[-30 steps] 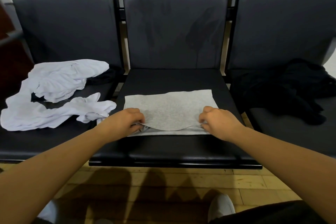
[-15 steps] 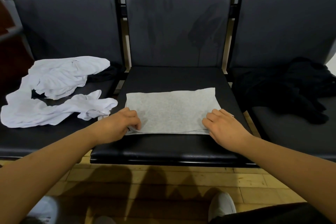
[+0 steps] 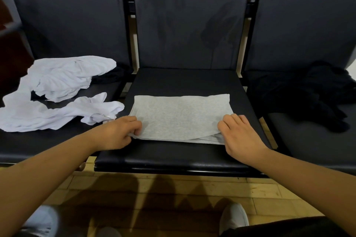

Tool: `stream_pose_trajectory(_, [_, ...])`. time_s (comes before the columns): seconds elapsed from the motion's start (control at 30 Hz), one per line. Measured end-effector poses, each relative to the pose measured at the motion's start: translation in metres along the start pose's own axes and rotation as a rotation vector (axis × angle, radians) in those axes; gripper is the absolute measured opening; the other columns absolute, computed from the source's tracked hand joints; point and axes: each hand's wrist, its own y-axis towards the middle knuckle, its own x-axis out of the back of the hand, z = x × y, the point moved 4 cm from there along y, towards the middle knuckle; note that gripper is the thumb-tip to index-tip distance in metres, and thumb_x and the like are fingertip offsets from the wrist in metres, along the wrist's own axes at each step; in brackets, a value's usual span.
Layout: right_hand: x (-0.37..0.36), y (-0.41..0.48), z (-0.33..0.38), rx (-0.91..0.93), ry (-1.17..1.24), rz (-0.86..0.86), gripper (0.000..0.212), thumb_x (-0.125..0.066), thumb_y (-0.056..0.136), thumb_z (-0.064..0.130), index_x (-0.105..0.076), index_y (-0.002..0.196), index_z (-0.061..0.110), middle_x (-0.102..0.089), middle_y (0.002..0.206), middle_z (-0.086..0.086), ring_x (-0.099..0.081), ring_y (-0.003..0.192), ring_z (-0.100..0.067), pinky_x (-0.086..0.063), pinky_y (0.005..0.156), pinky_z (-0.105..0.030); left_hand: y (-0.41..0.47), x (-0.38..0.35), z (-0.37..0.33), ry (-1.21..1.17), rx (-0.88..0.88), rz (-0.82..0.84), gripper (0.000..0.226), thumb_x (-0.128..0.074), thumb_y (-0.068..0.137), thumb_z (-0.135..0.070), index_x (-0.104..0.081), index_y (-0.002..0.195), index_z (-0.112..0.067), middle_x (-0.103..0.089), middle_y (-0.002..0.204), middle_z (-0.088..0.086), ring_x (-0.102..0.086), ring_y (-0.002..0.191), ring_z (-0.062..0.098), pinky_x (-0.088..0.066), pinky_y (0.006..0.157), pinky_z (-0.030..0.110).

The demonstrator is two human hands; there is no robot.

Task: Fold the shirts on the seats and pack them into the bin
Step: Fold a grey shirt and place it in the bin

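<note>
The grey shirt (image 3: 181,115) lies folded flat on the middle seat (image 3: 173,157) at frame centre; the left hand (image 3: 119,132) pinches its near-left corner; the right hand (image 3: 238,132) rests relaxed on the near-right corner; folding looks nearly finished; next probably a final fold, then lifting it to the bin, which is unseen; the white shirts (image 3: 63,90) at frame left are still unfolded.

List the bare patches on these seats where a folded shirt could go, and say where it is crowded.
Middle seat: a wide bare band between the grey shirt and the backrest. Right seat: bare front part, before the black clothes. Left seat: crowded by white shirts; only its front strip is bare.
</note>
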Motion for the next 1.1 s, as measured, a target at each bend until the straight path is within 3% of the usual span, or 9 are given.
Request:
stream_pose_trajectory(0.13, [0.001, -0.006, 0.003, -0.083, 0.010, 0.083, 0.022, -0.054, 0.094, 0.025, -0.052, 0.113, 0.015, -0.050, 0.109, -0.007, -0.053, 0.095, -0.026, -0.046, 0.086, -0.040, 0.008, 0.004, -0.005, -0.127, 0.130, -0.121, 0.016, -0.049, 0.095, -0.049, -0.047, 0.090, -0.034, -0.061, 0.078, -0.008, -0.058, 0.073, 0.006, -0.052, 0.073, 0.034])
stream_pose_trajectory(0.23, [-0.002, -0.006, -0.003, -0.146, -0.067, 0.128, 0.019, -0.061, 0.089, 0.017, -0.058, 0.107, 0.012, -0.057, 0.104, -0.009, -0.055, 0.095, -0.029, -0.043, 0.082, -0.041, 0.019, 0.006, -0.003, -0.045, 0.245, -0.222, 0.024, -0.047, 0.100, -0.052, -0.043, 0.102, -0.028, -0.060, 0.066, -0.002, -0.059, 0.062, 0.014, -0.052, 0.064, 0.036])
stream_pose_trajectory(0.33, [0.001, 0.000, -0.010, -0.156, -0.029, 0.159, 0.009, -0.063, 0.090, 0.014, -0.058, 0.097, 0.013, -0.057, 0.097, -0.005, -0.055, 0.091, -0.026, -0.040, 0.079, -0.038, 0.028, 0.004, 0.001, -0.021, 0.308, -0.283, 0.031, -0.058, 0.094, -0.050, -0.053, 0.102, -0.020, -0.055, 0.082, -0.005, -0.059, 0.083, 0.021, -0.049, 0.075, 0.038])
stream_pose_trajectory(0.5, [0.023, 0.001, -0.007, -0.099, -0.036, -0.017, 0.015, -0.068, 0.075, 0.015, -0.053, 0.075, 0.016, -0.053, 0.073, -0.003, -0.053, 0.067, -0.024, -0.038, 0.064, -0.037, 0.032, -0.001, 0.021, -0.222, 0.714, -0.399, 0.067, -0.070, 0.085, -0.056, -0.053, 0.116, 0.000, -0.053, 0.116, 0.021, -0.053, 0.111, 0.041, -0.044, 0.096, 0.049])
stream_pose_trajectory(0.7, [0.036, -0.004, 0.020, -0.131, -0.095, 0.424, 0.034, -0.044, 0.094, 0.039, -0.063, 0.108, 0.014, -0.049, 0.117, -0.009, -0.048, 0.113, -0.028, -0.037, 0.096, -0.042, 0.045, 0.001, 0.015, -0.235, 0.812, -0.266, 0.086, -0.066, 0.085, -0.065, -0.047, 0.128, 0.007, -0.061, 0.124, 0.024, -0.057, 0.118, 0.039, -0.046, 0.097, 0.044])
stream_pose_trajectory(0.8, [0.041, 0.015, 0.022, -0.221, 0.069, 0.092, 0.046, -0.027, 0.090, 0.040, -0.062, 0.096, 0.011, -0.053, 0.103, -0.007, -0.053, 0.098, -0.027, -0.045, 0.088, -0.040, 0.051, 0.002, 0.014, -0.250, 0.801, -0.164, 0.073, -0.066, 0.085, -0.063, -0.057, 0.109, 0.005, -0.064, 0.101, 0.016, -0.063, 0.107, 0.033, -0.045, 0.088, 0.037])
stream_pose_trajectory(0.87, [0.030, 0.024, 0.025, -0.213, 0.160, -0.004, 0.040, -0.033, 0.097, 0.037, -0.059, 0.110, 0.010, -0.055, 0.117, -0.010, -0.054, 0.109, -0.029, -0.045, 0.095, -0.041, 0.051, 0.004, 0.014, -0.291, 0.787, -0.127, 0.068, -0.067, 0.086, -0.061, -0.062, 0.106, 0.004, -0.067, 0.101, 0.015, -0.063, 0.103, 0.032, -0.046, 0.089, 0.037])
stream_pose_trajectory(0.97, [-0.008, 0.029, 0.028, -0.201, 0.284, 0.172, 0.054, -0.036, 0.106, 0.044, -0.036, 0.150, 0.013, -0.026, 0.162, -0.014, -0.023, 0.150, -0.029, -0.018, 0.122, -0.040, 0.048, 0.009, 0.014, -0.396, 0.750, -0.179, 0.063, -0.066, 0.091, -0.053, -0.061, 0.126, 0.000, -0.065, 0.125, 0.017, -0.060, 0.115, 0.033, -0.044, 0.099, 0.040])
stream_pose_trajectory(1.1, [-0.035, 0.028, 0.019, -0.192, 0.270, 0.329, 0.064, -0.016, 0.105, 0.056, -0.007, 0.162, 0.028, 0.005, 0.170, -0.002, 0.010, 0.156, -0.017, 0.010, 0.125, -0.041, 0.040, 0.008, 0.019, -0.989, 0.815, -0.258, 0.053, -0.076, 0.088, -0.030, -0.059, 0.130, -0.003, -0.069, 0.115, 0.015, -0.064, 0.105, 0.034, -0.052, 0.097, 0.046])
